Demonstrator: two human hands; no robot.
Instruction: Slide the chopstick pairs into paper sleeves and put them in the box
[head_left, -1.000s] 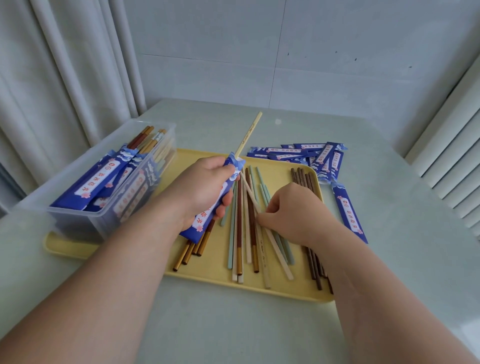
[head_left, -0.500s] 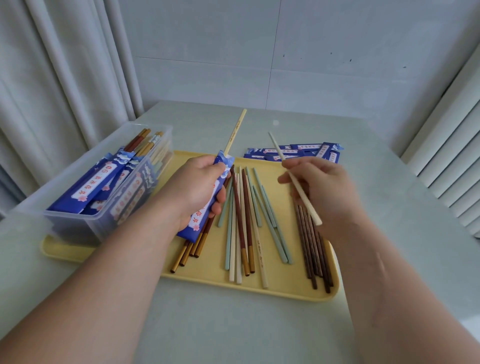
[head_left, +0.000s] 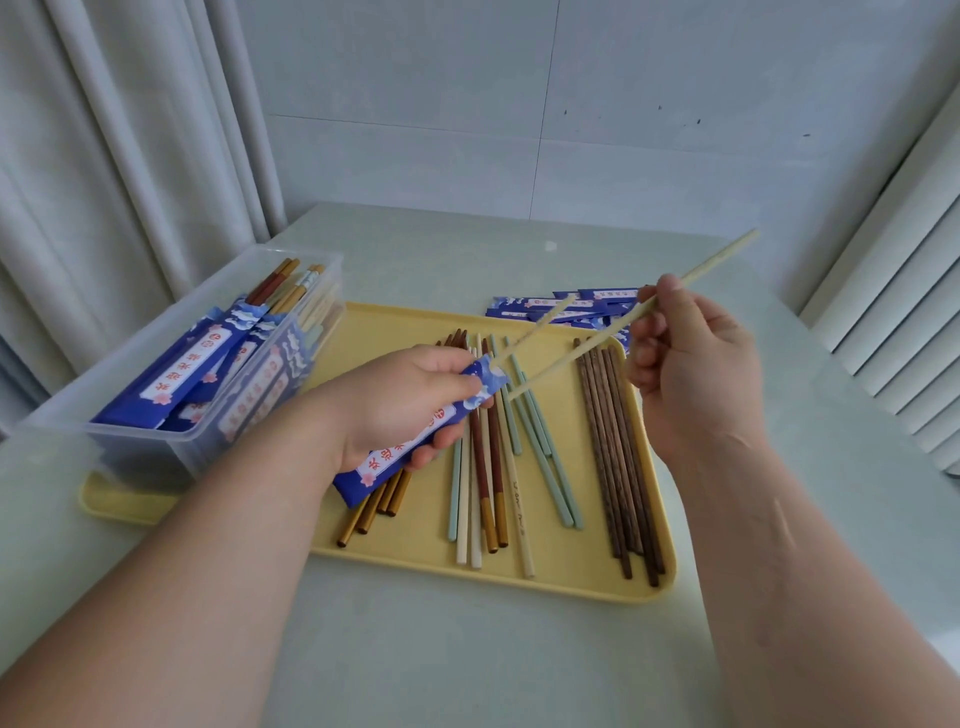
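Chopstick (head_left: 587, 351), cream, looks light, stiff and smooth, so it is best held near the thick end. The right hand (head_left: 696, 374) pinches it there, with its tip beside the mouth of the thin paper sleeve (head_left: 415, 441). The left hand (head_left: 405, 400) grips the sleeve above the tray (head_left: 571, 582). Half a second ago the chopstick pointed away from the sleeve.

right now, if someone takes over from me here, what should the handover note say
Left hand grips a blue sleeve with one cream chopstick sticking out of it. Right hand pinches the second cream chopstick, tip near the sleeve mouth, not yet in.
Done: several sleeved pairs lie in the clear box.
Left: finish this pair, box it, then sleeve the loose chopsticks on the yellow tray; empty sleeves lie behind it.
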